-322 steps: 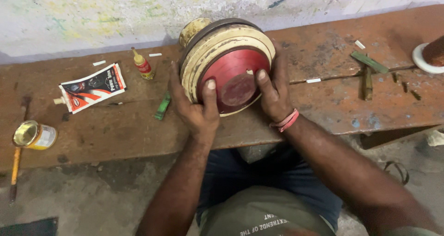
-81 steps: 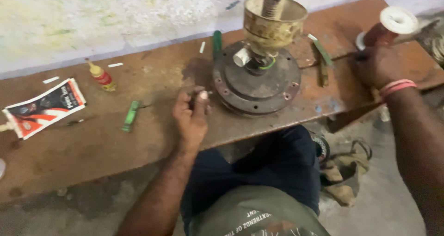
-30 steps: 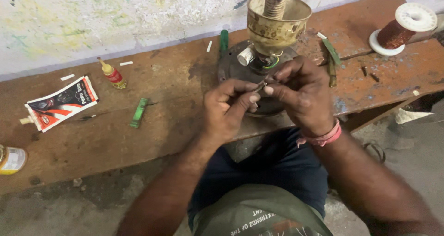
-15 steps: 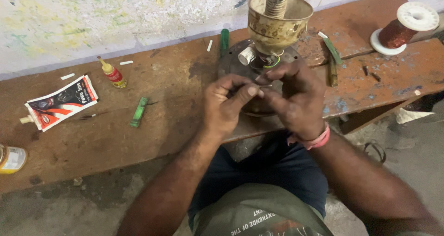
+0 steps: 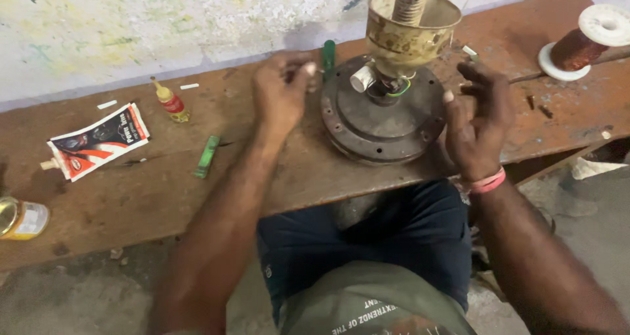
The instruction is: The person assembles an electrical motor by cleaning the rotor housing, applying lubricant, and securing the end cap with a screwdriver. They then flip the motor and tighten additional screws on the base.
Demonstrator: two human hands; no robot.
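While a round grey motor (image 5: 384, 122) sits flat on a worn wooden bench (image 5: 131, 204), a person's two hands hover at either side of it. A dented brass-coloured cup (image 5: 410, 33) stands upright on the motor's centre, so the long axis runs straight up from the bench.

The left hand (image 5: 282, 95) is just left of the motor's rim, its fingers pinched together; it seems to hold something small, but what it is cannot be told. A green tool (image 5: 329, 59) lies between this hand and the motor.

The right hand (image 5: 479, 122), with a pink band at the wrist, is just right of the rim, fingers loosely curled and apart, holding nothing visible. Both hands are about equally near the motor.

Further left lie a green stick (image 5: 207, 156), a small glue bottle (image 5: 170, 102), a red-and-white tube (image 5: 98, 141) and a tin (image 5: 23, 218). A spool (image 5: 581, 43) of copper wire stands far right.
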